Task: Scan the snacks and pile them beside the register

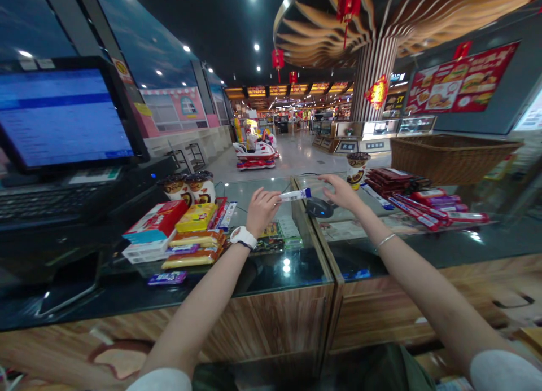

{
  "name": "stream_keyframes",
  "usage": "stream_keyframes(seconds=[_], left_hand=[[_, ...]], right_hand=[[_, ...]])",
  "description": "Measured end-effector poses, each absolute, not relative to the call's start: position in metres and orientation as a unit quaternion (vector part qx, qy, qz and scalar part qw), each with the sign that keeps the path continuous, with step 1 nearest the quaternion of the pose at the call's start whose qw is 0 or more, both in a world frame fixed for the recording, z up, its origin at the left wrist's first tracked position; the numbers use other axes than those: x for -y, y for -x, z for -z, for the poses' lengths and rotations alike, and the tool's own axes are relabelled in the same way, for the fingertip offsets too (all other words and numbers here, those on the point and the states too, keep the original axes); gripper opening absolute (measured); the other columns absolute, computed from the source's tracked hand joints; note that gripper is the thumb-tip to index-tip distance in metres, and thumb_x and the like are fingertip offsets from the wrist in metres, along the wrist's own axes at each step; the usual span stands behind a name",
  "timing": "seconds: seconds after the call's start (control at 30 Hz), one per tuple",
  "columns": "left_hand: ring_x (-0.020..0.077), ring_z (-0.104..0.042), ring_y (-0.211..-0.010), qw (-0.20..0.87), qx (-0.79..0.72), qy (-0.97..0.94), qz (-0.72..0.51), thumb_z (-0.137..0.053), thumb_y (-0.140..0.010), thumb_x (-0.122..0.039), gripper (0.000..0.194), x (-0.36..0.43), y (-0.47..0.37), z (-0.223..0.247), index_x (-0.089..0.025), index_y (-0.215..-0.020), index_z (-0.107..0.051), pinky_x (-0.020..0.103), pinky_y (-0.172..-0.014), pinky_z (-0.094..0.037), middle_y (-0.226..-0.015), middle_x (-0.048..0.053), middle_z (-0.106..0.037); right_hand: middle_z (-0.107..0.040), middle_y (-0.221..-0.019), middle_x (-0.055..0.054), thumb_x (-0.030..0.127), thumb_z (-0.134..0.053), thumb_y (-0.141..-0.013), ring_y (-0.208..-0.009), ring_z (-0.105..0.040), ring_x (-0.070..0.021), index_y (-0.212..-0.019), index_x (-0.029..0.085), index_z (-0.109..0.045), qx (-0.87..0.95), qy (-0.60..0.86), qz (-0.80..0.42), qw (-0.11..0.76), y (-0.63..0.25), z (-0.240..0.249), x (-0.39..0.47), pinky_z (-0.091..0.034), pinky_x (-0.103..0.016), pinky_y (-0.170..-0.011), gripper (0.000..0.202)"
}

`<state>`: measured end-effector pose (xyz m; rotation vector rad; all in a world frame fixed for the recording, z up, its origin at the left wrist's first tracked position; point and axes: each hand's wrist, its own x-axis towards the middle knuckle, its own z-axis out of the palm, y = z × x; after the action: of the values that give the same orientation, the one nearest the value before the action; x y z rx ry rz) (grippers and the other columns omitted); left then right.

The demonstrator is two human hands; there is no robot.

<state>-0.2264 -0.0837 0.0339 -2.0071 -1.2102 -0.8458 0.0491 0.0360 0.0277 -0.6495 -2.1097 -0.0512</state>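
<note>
Above the glass counter, my left hand (pixel 261 209) is closed around one end of a slim white-and-blue candy packet (pixel 295 195), which points to the right. My right hand (pixel 341 192) has its fingers apart and holds nothing, just right of a dark round scanner (pixel 318 208) with a blue light. The free end of the packet is over the scanner's left edge. Another white-and-blue packet (pixel 376 197) lies right of my right hand, below a lidded cup (pixel 357 170). I cannot read the packet's print.
Left of my left hand are stacked yellow snack packs (pixel 197 238), a red box (pixel 156 219) and two cups (pixel 201 187). A monitor (pixel 63 111) and a phone (pixel 74 281) stand further left. Chocolate bars (pixel 417 210) and a wicker basket (pixel 453 157) occupy the right side.
</note>
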Motion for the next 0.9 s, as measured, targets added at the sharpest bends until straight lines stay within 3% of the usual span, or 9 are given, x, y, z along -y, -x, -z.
stream_keyframes(seconds=[0.07, 0.23, 0.33, 0.47, 0.73, 0.9], left_hand=[[0.0192, -0.066, -0.1, 0.317, 0.467, 0.758, 0.327, -0.057, -0.094, -0.023, 0.01, 0.081, 0.23, -0.033, -0.024, -0.093, -0.067, 0.045, -0.108, -0.041, -0.11, 0.002, -0.074], [0.0196, -0.066, -0.101, 0.313, 0.48, 0.751, 0.328, -0.06, -0.092, -0.021, 0.007, 0.073, 0.237, -0.029, -0.023, -0.093, -0.067, 0.045, -0.109, -0.04, -0.11, 0.002, -0.074], [0.0197, -0.066, -0.101, 0.312, 0.487, 0.747, 0.326, -0.06, -0.092, -0.02, 0.007, 0.071, 0.24, -0.027, -0.023, -0.093, -0.066, 0.044, -0.109, -0.04, -0.11, 0.002, -0.074], [0.0202, -0.066, -0.101, 0.307, 0.493, 0.746, 0.326, -0.06, -0.091, -0.02, 0.006, 0.071, 0.241, -0.026, -0.023, -0.094, -0.065, 0.045, -0.109, -0.039, -0.11, 0.002, -0.074], [0.021, -0.064, -0.105, 0.268, 0.544, 0.732, 0.31, -0.061, -0.09, -0.02, 0.008, 0.072, 0.243, -0.028, -0.024, -0.095, -0.065, 0.043, -0.111, -0.035, -0.113, 0.002, -0.073], [0.0223, -0.062, -0.106, 0.253, 0.586, 0.702, 0.315, -0.061, -0.09, -0.019, 0.008, 0.074, 0.246, -0.03, -0.024, -0.095, -0.065, 0.042, -0.109, -0.035, -0.111, 0.003, -0.072]], right_hand=[[-0.07, -0.12, -0.009, 0.003, -0.054, -0.073, -0.108, -0.066, -0.0256, -0.121, 0.02, -0.064, 0.87, 0.283, -0.014, 0.405, -0.064, -0.023, -0.051, -0.052, -0.044, -0.097, 0.052], [-0.07, -0.124, -0.007, -0.005, -0.056, -0.058, -0.107, -0.069, -0.0233, -0.131, 0.02, -0.06, 0.921, 0.285, -0.116, 0.24, -0.076, -0.004, -0.068, -0.056, -0.035, -0.09, 0.077], [-0.073, -0.119, -0.007, -0.003, -0.062, -0.056, -0.107, -0.069, -0.0258, -0.126, 0.02, -0.064, 0.934, 0.283, -0.106, 0.191, -0.073, 0.005, -0.07, -0.055, -0.036, -0.091, 0.073], [-0.075, -0.111, -0.007, 0.002, -0.064, -0.061, -0.103, -0.07, -0.0276, -0.118, 0.02, -0.069, 0.933, 0.293, -0.071, 0.194, -0.07, 0.01, -0.071, -0.055, -0.036, -0.088, 0.059], [-0.074, -0.112, -0.009, 0.008, -0.062, -0.065, -0.104, -0.068, -0.0271, -0.12, 0.015, -0.066, 0.933, 0.278, -0.115, 0.198, -0.061, -0.001, -0.053, -0.05, -0.034, -0.091, 0.056], [-0.074, -0.109, -0.008, 0.02, -0.062, -0.076, -0.098, -0.069, -0.0269, -0.118, 0.017, -0.065, 0.912, 0.305, -0.109, 0.252, -0.051, -0.017, -0.032, -0.051, -0.033, -0.084, 0.042]])
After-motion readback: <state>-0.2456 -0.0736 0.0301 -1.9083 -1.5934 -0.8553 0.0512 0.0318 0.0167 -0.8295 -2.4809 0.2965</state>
